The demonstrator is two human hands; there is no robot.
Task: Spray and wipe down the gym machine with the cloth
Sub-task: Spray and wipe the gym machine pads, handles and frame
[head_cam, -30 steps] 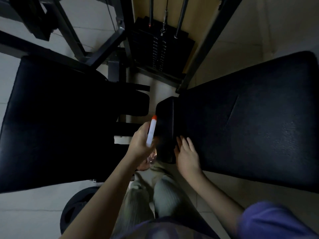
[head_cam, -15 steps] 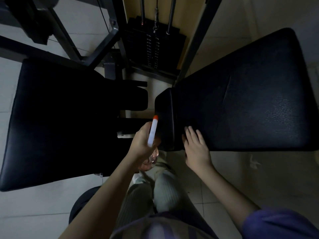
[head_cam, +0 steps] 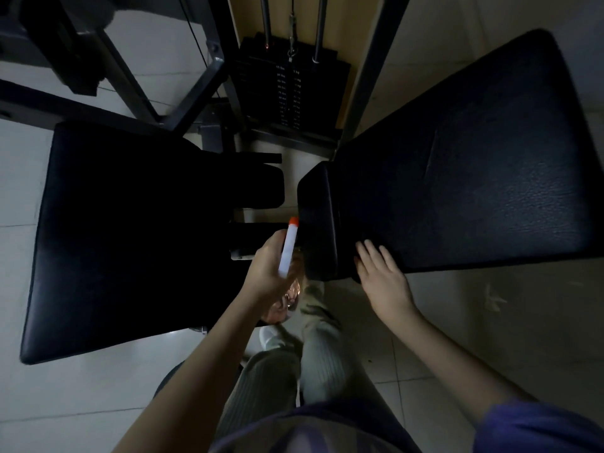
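Left hand (head_cam: 269, 268): clenched round the neck of a spray bottle (head_cam: 288, 248), just left of frame centre. The bottle's long white head ends in an orange tip that points up-frame. Its clear body shows below the palm, with pinkish glints. The orange tip sits just beside the rounded end of the right pad (head_cam: 474, 178); whether they touch cannot be told.

Right hand (head_cam: 384, 277): released, fingers straight and together, lying flat on the near lower edge of the right pad. The fingertips rest on the upholstery and the wrist hangs off the edge. The two hands are near each other, with the pad's rolled end between them.

Both pads belong to the gym machine (head_cam: 199, 89). The right pad is a broad, tapered slab of black grained vinyl with a faint crease across it, filling the right of the frame. The left pad (head_cam: 130, 240) is flat, black and rectangular, in deep shadow at centre left.

Between the pads, at upper centre, stands a black weight stack (head_cam: 289, 93) with printed numerals. Metal guide rods (head_cam: 266, 21) rise from it. Square dark steel tubes cross the upper left.

The floor (head_cam: 490, 322) is pale tile. Ribbed grey trousers (head_cam: 320, 361) and a purple sleeve (head_cam: 539, 429) fill the bottom of the frame.
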